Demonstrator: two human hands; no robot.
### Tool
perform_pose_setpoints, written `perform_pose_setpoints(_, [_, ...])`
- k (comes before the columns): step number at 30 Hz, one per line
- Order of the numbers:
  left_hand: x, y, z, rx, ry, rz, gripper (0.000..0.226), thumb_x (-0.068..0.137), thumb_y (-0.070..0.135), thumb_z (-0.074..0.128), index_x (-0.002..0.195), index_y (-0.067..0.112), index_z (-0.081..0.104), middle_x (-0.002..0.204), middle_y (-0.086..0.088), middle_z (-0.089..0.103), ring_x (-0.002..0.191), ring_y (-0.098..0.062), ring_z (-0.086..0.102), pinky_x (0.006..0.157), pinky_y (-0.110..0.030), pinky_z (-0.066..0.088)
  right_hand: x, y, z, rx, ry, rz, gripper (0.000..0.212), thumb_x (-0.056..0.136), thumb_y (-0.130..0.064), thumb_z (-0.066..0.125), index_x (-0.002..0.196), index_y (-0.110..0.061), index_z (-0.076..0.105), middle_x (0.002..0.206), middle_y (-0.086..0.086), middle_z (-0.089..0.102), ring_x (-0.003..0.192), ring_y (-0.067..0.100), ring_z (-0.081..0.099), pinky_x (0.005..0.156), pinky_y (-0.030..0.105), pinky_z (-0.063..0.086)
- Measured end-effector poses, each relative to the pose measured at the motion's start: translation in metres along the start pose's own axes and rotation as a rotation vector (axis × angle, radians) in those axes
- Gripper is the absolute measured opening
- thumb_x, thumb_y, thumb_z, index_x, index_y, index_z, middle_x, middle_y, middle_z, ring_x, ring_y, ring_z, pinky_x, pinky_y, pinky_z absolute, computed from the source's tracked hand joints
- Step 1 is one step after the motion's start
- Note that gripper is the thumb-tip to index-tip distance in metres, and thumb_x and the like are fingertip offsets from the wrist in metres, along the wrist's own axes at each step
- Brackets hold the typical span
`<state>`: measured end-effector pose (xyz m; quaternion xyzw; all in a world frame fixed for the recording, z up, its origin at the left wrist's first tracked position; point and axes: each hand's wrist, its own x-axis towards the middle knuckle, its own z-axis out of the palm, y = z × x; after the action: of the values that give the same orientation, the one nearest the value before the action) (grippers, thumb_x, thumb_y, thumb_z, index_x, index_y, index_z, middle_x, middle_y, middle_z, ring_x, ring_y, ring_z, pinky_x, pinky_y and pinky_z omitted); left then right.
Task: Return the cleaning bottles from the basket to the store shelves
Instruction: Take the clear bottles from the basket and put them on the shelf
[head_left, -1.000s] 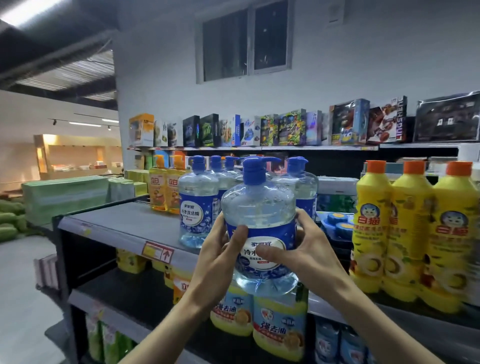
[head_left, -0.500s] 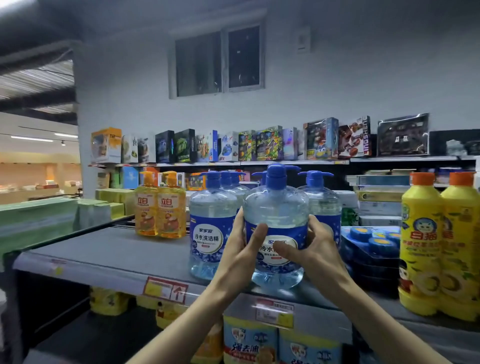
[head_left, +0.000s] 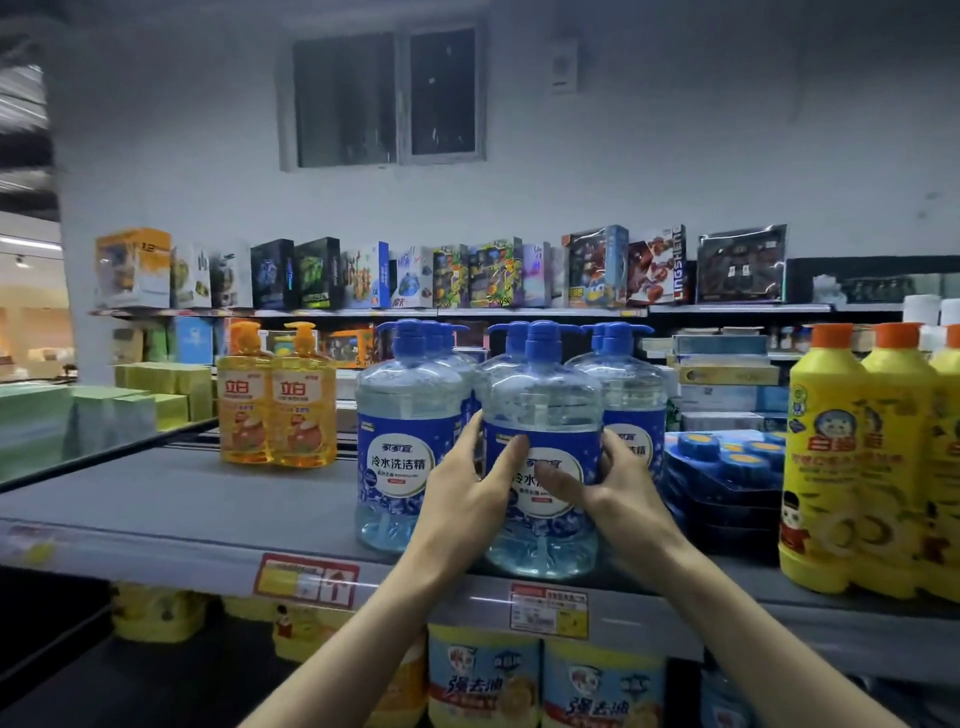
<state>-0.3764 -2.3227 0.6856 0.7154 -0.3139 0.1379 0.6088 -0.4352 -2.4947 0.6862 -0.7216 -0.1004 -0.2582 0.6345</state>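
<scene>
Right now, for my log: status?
Left hand, right hand gripping clear blue-capped pump bottle. Bottle at grey shelf front edge. Identical bottles tight behind, left.

Centre frame: pump bottle (head_left: 540, 400), clear glossy plastic, slick blue label (head_left: 550, 441). Shelf deck (head_left: 156, 499), lower left: matt grey, smooth. Right edge: yellow bottles (head_left: 852, 467), opaque shiny plastic. Left: orange bottles (head_left: 275, 410), translucent gloss.

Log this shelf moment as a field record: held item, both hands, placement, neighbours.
held item: clear blue-tinted plastic pump bottle with blue label
left hand: left hand grips its left side
right hand: right hand grips its right side
placement: upright, base at the front edge of the grey metal shelf; whether it is set down, cannot tell
left neighbour: matching pump bottle, close beside
further left: two orange pump bottles
right: yellow bottles with orange caps
</scene>
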Motion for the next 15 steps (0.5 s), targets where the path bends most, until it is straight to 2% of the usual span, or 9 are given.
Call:
perform_pose_setpoints(1, [-0.005, -0.001, -0.002, 0.034, -0.007, 0.024, 0.06, 0.096, 0.062, 0.069, 0.148, 0.041, 0.047, 0.133, 0.022, 0.066, 0.124, 0.008, 0.061, 0.108, -0.03, 0.055, 0.0, 0.002, -0.001, -0.037, 0.01, -0.002, 0.066, 0.076, -0.03, 0.092, 0.132, -0.018, 0.059, 0.119, 0.002, 0.078, 0.109, 0.024, 0.076, 0.098, 0.055, 0.059])
perform_pose_setpoints(2, [-0.011, -0.002, -0.005, 0.068, -0.004, 0.042, 0.061, 0.098, 0.05, 0.071, 0.151, 0.044, 0.04, 0.126, 0.03, 0.063, 0.118, 0.016, 0.059, 0.106, -0.023, 0.053, -0.001, 0.003, -0.002, -0.092, 0.017, 0.004, 0.065, 0.077, -0.034, 0.092, 0.131, -0.021, 0.06, 0.118, -0.001, 0.078, 0.108, 0.019, 0.076, 0.098, 0.052, 0.059])
perform_pose_setpoints(3, [-0.016, -0.005, -0.008, 0.102, 0.0, 0.05, 0.067, 0.099, 0.042, 0.072, 0.156, 0.04, 0.037, 0.124, 0.033, 0.06, 0.117, 0.019, 0.057, 0.107, -0.021, 0.052, -0.002, 0.005, -0.003, -0.166, 0.017, 0.01, 0.065, 0.076, -0.04, 0.093, 0.13, -0.025, 0.061, 0.116, -0.007, 0.079, 0.106, 0.012, 0.076, 0.097, 0.046, 0.06])
perform_pose_setpoints(6, [-0.029, -0.014, -0.02, 0.159, -0.012, 0.056, 0.064, 0.099, 0.031, 0.074, 0.157, 0.03, 0.047, 0.136, 0.022, 0.065, 0.129, 0.007, 0.058, 0.112, -0.032, 0.053, -0.01, 0.005, -0.004, -0.405, 0.051, 0.028, 0.062, 0.07, -0.053, 0.093, 0.12, -0.039, 0.06, 0.106, -0.023, 0.076, 0.094, -0.008, 0.071, 0.081, 0.015, 0.055])
perform_pose_setpoints(7, [-0.032, -0.014, -0.024, 0.17, -0.012, 0.049, 0.061, 0.098, 0.03, 0.074, 0.155, 0.031, 0.051, 0.136, 0.022, 0.066, 0.129, 0.006, 0.059, 0.112, -0.033, 0.053, -0.012, 0.006, -0.003, -0.444, 0.076, 0.028, 0.06, 0.069, -0.055, 0.093, 0.117, -0.039, 0.06, 0.104, -0.024, 0.076, 0.092, -0.009, 0.07, 0.076, 0.012, 0.052])
perform_pose_setpoints(11, [-0.043, -0.014, -0.032, 0.212, -0.033, 0.036, 0.055, 0.097, 0.028, 0.07, 0.15, 0.026, 0.058, 0.133, 0.02, 0.069, 0.124, 0.008, 0.063, 0.109, -0.032, 0.055, -0.011, 0.01, 0.003, -0.459, 0.133, 0.036, 0.061, 0.066, -0.054, 0.095, 0.115, -0.036, 0.063, 0.101, -0.02, 0.076, 0.089, -0.007, 0.071, 0.079, 0.018, 0.056])
perform_pose_setpoints(15, [-0.049, -0.011, -0.034, 0.253, -0.054, 0.031, 0.045, 0.101, 0.019, 0.068, 0.146, 0.021, 0.062, 0.111, 0.03, 0.067, 0.107, 0.019, 0.064, 0.091, -0.012, 0.056, -0.006, 0.013, 0.012, -0.459, 0.138, 0.041, 0.059, 0.065, -0.054, 0.095, 0.112, -0.034, 0.065, 0.098, -0.018, 0.077, 0.084, -0.008, 0.071, 0.076, 0.016, 0.054])
